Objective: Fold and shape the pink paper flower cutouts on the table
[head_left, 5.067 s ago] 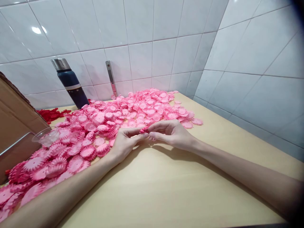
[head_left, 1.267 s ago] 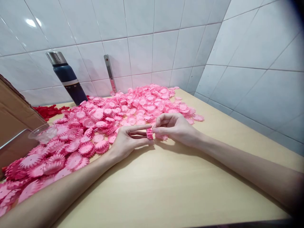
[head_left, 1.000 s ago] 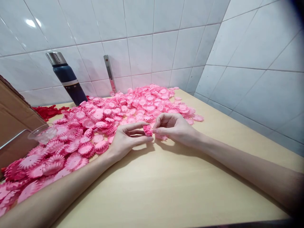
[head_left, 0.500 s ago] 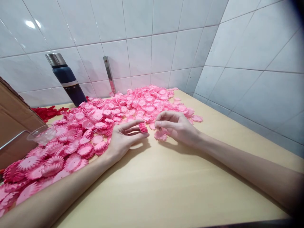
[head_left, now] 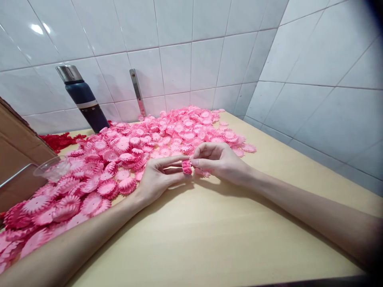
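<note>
Between the thumb and fingers of my left hand (head_left: 154, 177) is a small stack of deep pink ruffled petal discs (head_left: 187, 167), held on edge just above the table. My right hand (head_left: 221, 162) is closed in a pinch, its fingertips against the stack's right side. Whatever lies in that pinch is too small and hidden to name. Beneath the right fingers a loose pink petal disc (head_left: 204, 173) rests on the table, partly covered. A large heap of pink scalloped petal discs (head_left: 122, 144) spreads behind and to the left of both hands.
A dark blue bottle (head_left: 85, 105) stands at the back left beside red pieces (head_left: 58, 141). At left are a cardboard box (head_left: 24, 147) and a clear plastic cup (head_left: 52, 169). Tiled walls (head_left: 206, 63) bound the wooden table (head_left: 191, 235) behind and at right.
My left hand has shifted slightly right with the petal stack, which has turned a little. My right fingertips have come left against it; a gap separated them before.
</note>
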`<action>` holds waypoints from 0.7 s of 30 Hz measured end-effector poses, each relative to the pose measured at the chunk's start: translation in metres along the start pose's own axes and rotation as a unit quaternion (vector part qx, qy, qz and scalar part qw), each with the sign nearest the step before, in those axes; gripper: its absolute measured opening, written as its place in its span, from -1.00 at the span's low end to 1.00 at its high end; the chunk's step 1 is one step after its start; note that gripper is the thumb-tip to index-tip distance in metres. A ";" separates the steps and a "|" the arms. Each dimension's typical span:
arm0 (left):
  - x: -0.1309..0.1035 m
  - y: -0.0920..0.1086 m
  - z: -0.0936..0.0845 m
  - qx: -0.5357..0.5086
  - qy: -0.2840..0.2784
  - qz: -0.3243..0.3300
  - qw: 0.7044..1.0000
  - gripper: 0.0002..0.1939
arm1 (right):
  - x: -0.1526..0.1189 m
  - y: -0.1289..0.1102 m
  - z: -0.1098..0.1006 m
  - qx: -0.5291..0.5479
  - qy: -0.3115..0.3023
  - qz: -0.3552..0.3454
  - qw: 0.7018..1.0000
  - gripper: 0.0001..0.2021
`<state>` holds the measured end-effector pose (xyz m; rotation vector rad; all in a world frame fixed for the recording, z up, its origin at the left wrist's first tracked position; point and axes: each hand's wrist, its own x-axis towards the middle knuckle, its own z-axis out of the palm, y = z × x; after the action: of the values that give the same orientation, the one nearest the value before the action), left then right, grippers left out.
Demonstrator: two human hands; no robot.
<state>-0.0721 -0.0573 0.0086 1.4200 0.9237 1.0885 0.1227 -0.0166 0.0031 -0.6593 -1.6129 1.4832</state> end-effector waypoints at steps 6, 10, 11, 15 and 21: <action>0.000 -0.001 0.001 0.003 0.000 -0.001 1.000 -0.53 | -0.001 -0.002 0.001 -0.012 0.002 0.005 1.000 -0.78; 0.001 -0.001 0.000 0.009 0.026 0.001 1.000 -0.49 | -0.001 -0.002 0.001 -0.023 0.023 0.016 0.999 -0.75; 0.001 -0.001 0.000 0.010 0.040 0.007 0.999 -0.49 | -0.001 -0.002 0.000 -0.028 0.035 0.016 0.999 -0.75; 0.002 0.001 0.000 0.019 0.109 0.045 0.993 -0.54 | 0.001 0.000 0.000 -0.050 0.066 0.001 0.997 -0.79; 0.006 -0.003 -0.005 0.022 0.196 0.056 0.979 -0.55 | 0.002 0.001 0.000 -0.061 0.048 -0.016 0.997 -0.87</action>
<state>-0.0755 -0.0493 0.0061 1.3283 1.1614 1.4744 0.1216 -0.0145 0.0027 -0.7580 -1.6424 1.3172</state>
